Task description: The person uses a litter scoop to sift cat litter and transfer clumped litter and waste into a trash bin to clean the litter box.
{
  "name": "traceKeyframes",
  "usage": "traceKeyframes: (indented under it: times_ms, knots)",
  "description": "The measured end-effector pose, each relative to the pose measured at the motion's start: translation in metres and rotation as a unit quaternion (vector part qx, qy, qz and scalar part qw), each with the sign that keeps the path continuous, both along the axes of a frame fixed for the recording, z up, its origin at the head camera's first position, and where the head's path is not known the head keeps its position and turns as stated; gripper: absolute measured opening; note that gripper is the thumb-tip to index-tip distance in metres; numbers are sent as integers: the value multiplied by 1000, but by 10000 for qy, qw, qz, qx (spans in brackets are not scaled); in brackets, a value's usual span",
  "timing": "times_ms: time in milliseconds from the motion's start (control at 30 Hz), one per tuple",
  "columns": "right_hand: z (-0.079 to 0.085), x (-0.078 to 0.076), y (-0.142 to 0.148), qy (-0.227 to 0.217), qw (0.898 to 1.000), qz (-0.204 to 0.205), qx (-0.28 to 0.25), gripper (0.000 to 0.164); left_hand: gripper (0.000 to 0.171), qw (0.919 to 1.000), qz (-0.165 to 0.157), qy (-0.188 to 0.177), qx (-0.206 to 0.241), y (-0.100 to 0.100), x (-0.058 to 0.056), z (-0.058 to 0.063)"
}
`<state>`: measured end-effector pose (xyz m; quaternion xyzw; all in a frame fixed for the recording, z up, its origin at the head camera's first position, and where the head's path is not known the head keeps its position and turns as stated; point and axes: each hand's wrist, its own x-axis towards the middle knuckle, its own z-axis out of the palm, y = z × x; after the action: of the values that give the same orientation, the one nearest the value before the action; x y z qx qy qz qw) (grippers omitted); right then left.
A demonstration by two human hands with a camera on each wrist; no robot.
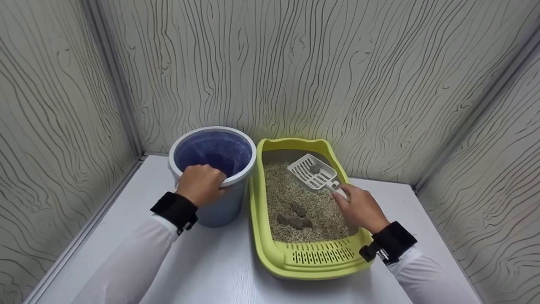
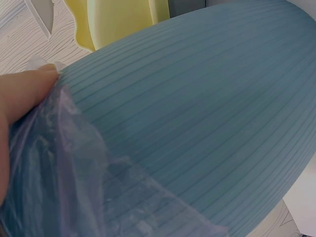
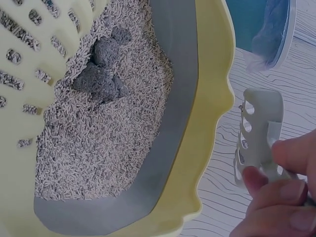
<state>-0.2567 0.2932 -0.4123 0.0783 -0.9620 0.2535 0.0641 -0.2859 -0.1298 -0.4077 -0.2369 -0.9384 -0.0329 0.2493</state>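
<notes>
My left hand [image 1: 201, 184] grips the near rim of a blue-grey trash bin [image 1: 221, 213]. In the left wrist view, the thumb lies on the rim over a thin translucent plastic liner [image 2: 81, 168] that hangs down the ribbed outside. My right hand [image 1: 363, 209] holds a white slotted litter scoop [image 1: 324, 180] by its handle, over the far right part of a yellow-green litter box [image 1: 262, 238]. One grey clump [image 1: 314, 169] rests on the scoop. Below, several more clumps [image 1: 297, 223] lie together on the pellet litter [image 1: 280, 190].
Bin and litter box stand side by side on a white table [image 1: 211, 266], the bin on the left. A wood-grain patterned wall [image 1: 270, 76] rises close behind them, with side walls left and right. A slotted step [image 1: 322, 253] forms the box's near end.
</notes>
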Motion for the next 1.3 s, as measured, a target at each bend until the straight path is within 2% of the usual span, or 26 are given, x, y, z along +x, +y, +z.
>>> traceKeyframes:
  times_ms: [267,1033,1300]
  knots:
    - [-2,-1,2,61,9997,20,250,20,46,10000,-75,53,18,-1,0,0]
    - [10,2,0,119,9997,133,152,22,44,10000,-34,-66,41,0,2,1]
    - [11,1,0,221,9994,166,229,23,48,9999,27,-119,23,1,4,2]
